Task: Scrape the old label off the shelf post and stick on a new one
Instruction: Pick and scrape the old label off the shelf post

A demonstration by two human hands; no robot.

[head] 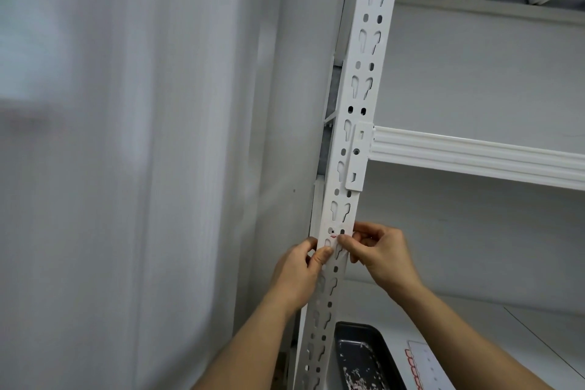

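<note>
Hands on red-marked white label

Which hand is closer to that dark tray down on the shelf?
Right, though narrowly. The right hand is up on the label, above the dark tray; the left hand grips the post's far side.
</note>
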